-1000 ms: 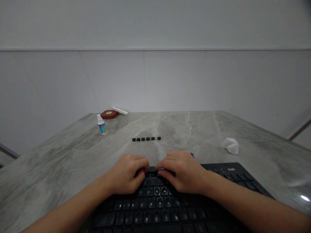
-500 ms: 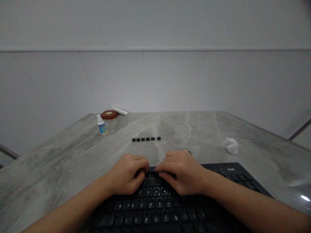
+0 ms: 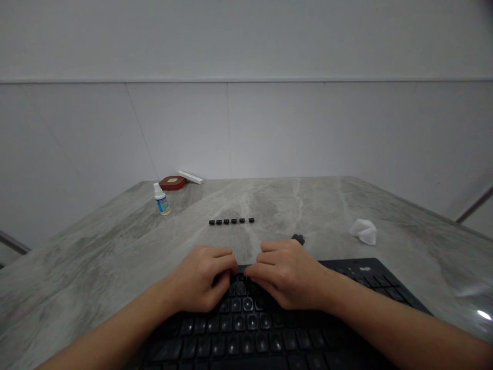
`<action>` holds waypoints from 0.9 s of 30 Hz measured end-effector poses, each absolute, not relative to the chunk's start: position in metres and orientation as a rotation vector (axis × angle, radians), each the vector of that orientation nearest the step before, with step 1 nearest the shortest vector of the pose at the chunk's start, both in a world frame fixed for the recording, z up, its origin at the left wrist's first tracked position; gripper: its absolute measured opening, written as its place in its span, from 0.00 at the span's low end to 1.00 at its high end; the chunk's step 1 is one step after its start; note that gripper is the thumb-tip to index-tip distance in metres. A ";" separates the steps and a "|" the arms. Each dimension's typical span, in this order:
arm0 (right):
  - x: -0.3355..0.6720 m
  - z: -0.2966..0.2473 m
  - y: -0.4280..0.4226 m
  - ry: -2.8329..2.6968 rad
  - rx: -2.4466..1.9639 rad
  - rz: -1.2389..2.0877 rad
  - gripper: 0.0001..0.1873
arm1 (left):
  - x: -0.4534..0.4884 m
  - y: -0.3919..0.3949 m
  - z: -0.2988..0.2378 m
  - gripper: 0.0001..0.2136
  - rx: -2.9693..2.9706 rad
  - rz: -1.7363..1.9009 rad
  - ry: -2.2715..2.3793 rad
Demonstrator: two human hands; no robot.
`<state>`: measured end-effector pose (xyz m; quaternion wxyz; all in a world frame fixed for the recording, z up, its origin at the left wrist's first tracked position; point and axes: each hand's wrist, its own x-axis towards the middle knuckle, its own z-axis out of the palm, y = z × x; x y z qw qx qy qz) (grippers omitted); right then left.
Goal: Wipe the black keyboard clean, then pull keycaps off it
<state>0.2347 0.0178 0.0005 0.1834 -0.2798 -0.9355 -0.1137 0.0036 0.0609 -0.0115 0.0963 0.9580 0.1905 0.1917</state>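
A black keyboard (image 3: 250, 336) lies on the grey marble table (image 3: 96, 257) in front of me. Both my hands rest curled over its far edge near the top row of keys. My left hand (image 3: 200, 280) has its fingers bent inward and pressed together; what they pinch is hidden. My right hand (image 3: 287, 275) is closed too, fingertips meeting those of the left hand. A small dark tool end (image 3: 298, 238) sticks out behind its knuckles. Beyond the hands, several loose black keycaps (image 3: 231, 221) lie in a neat row on the table.
A small white dropper bottle with a blue label (image 3: 162, 199) stands at the far left. Behind it lie a flat red-brown box (image 3: 173, 182) and a white strip (image 3: 190, 177). A crumpled white tissue (image 3: 364, 231) lies at the right. A pale wall closes the table's far edge.
The hands stay at the keyboard's far edge. My right hand has shifted slightly left and tilted, so the dark tool end behind it shows more.
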 end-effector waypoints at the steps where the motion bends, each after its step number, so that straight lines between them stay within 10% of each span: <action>1: 0.235 0.001 0.018 -2.656 -0.784 -0.324 0.07 | 0.004 0.061 -0.011 0.08 2.840 0.569 0.562; 27: 0.236 0.001 0.020 -2.578 -1.058 0.273 0.12 | 0.003 0.060 -0.005 0.19 2.839 0.527 0.398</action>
